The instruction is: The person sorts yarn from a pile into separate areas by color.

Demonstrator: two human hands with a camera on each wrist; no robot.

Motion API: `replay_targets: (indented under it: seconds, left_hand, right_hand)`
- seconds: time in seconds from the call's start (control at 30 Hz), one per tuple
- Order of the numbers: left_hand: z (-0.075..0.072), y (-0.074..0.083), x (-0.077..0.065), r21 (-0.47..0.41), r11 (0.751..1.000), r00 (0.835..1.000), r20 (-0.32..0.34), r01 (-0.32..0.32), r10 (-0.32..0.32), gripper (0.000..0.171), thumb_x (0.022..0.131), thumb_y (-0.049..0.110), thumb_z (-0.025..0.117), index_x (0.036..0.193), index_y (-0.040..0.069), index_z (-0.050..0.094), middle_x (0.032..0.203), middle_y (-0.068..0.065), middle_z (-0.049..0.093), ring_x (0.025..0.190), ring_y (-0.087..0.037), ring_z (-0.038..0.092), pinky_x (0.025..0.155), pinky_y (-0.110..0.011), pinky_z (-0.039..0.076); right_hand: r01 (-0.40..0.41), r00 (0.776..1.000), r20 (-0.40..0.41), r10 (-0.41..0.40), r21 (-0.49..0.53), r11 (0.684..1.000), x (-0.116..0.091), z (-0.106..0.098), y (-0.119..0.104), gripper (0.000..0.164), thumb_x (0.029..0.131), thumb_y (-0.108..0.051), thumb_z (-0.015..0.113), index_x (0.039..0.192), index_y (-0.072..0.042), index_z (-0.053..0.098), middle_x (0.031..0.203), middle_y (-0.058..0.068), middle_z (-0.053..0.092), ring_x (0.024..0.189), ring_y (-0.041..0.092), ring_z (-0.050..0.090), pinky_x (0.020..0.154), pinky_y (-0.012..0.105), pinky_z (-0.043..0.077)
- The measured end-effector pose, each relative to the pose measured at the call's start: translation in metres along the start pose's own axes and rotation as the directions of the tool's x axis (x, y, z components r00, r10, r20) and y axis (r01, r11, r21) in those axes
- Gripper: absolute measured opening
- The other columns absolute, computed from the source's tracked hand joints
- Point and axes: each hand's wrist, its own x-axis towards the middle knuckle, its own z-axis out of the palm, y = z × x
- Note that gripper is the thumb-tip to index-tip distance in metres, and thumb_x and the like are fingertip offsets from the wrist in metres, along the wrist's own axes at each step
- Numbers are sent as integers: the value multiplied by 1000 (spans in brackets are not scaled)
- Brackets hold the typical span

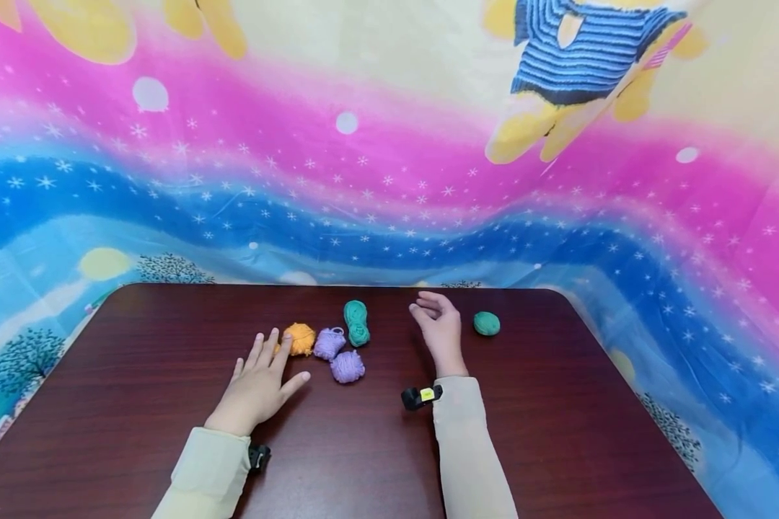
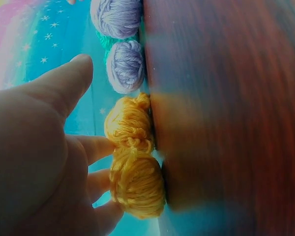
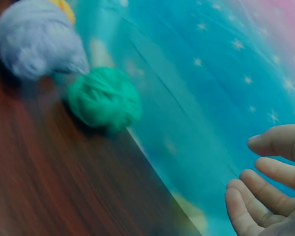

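Note:
Fingers spread, my left hand (image 1: 254, 389) reaches to the orange yarn (image 1: 299, 339). In the left wrist view the orange yarn (image 2: 136, 182) shows as two bunched lumps, with fingertips right at its side and the thumb raised apart from it. To its right lie two purple yarn balls, one farther back (image 1: 329, 344) and one nearer (image 1: 347, 367). Behind them is a green yarn bundle (image 1: 356, 323), narrowed at its middle. My right hand (image 1: 440, 331) hovers between that bundle and a single green yarn ball (image 1: 487, 324), fingers loosely bent and holding nothing.
The dark brown wooden table (image 1: 350, 454) ends at the back against a colourful printed cloth (image 1: 389, 180). A small black camera (image 1: 420, 397) is strapped at the right wrist, and another (image 1: 258, 458) at the left.

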Motion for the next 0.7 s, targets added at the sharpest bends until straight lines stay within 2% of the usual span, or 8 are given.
replay_targets:
  seconds: [0.27,0.5,0.7]
  left_hand:
    - [0,0,-1,-2,1000,1000,-3,-2,2,79,103,45,55,160,-1,24,166,-26,14,152,-48,6,114,-72,12]
    - [-1,0,-1,-4,1000,1000,0,1,-1,79,103,45,55,160,-1,23,166,-26,14,152,-48,5,114,-72,12]
    - [-2,0,-1,-3,1000,1000,2,2,-2,79,103,44,55,159,-2,24,166,-26,14,152,-48,5,114,-72,12]
  right_hand:
    - [-42,987,152,44,-16,999,-11,27,-1,35,93,-12,73,127,-3,68,120,18,69,108,31,68,92,45,56]
    - [-91,964,247,96,-33,995,-21,44,-3,41,93,-13,73,130,4,64,119,20,70,102,31,70,86,41,58]
    - [-136,939,305,158,-94,986,-27,53,-1,46,94,-18,74,134,1,61,122,20,67,104,31,70,86,41,58]
